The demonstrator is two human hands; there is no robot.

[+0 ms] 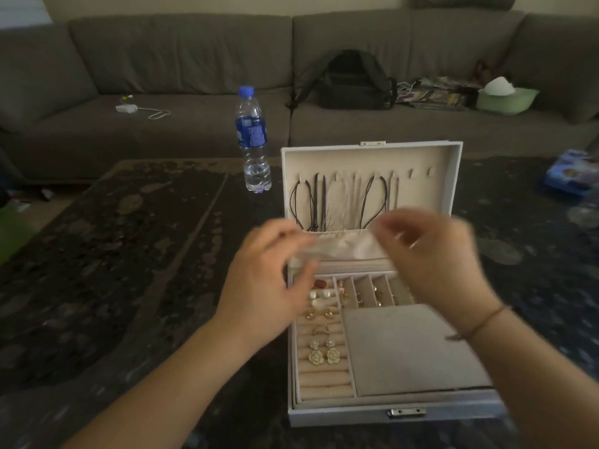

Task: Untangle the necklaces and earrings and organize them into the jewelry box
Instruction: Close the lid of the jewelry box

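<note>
An open white jewelry box (402,416) stands on the dark table in front of me. Dark cord necklaces (311,202) hang from hooks inside its upright lid (372,153), above a gathered cream pocket (343,244). Flower earrings (324,356), pearl earrings (319,294) and a ring sit in the tray's left slots. Small gold pieces (377,294) lie in the narrow compartments. A grey flat pad (411,348) covers the tray's right part. My left hand (269,286) and my right hand (431,254) hover blurred over the pocket, fingers curled; whether they pinch anything is unclear.
A water bottle (252,140) stands on the table left of the lid. A grey sofa (181,102) runs behind, with a black backpack (353,81), a charger (128,108), magazines and a green tub (505,98). A blue box (570,171) lies at the table's right.
</note>
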